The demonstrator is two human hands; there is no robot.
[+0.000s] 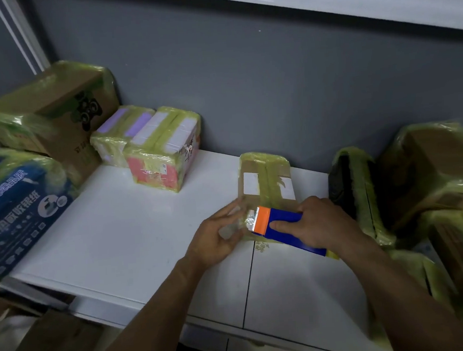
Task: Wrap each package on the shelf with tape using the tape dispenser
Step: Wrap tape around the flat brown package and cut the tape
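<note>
A flat brown package with white labels and yellow-green tape bands lies on the white shelf, in the middle. My right hand grips a blue tape dispenser with an orange head and toothed blade, held over the package's near end. My left hand is just left of the blade, fingers pinching a clear stretch of tape pulled from the dispenser. The near edge of the package is hidden under my hands.
Taped boxes stand at the back left: a large brown one, a purple-topped one and a pink one. A blue printed pack lies at far left. Several wrapped packages crowd the right. A grey wall rises behind.
</note>
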